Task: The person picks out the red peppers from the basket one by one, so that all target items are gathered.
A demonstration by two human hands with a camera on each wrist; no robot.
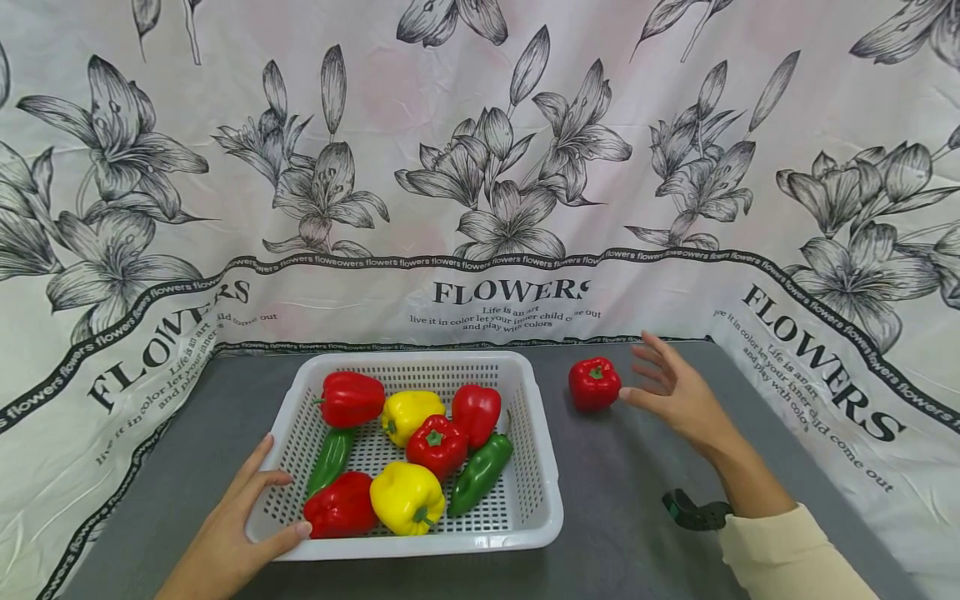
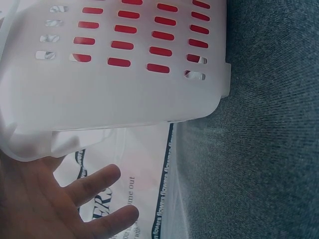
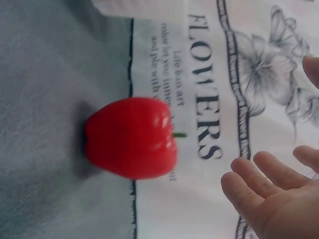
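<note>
A red pepper (image 1: 594,384) stands on the table (image 1: 607,508) just beside the spread, empty right hand (image 1: 681,402), while the left hand (image 1: 229,532), fingers outstretched, touches the near left corner of the basket (image 1: 427,546).

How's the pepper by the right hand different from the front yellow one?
The lone pepper is red; the front pepper is yellow. The lone pepper stands stem-up on the table; the front pepper lies tipped inside the basket. Both are shiny with green stems.
</note>
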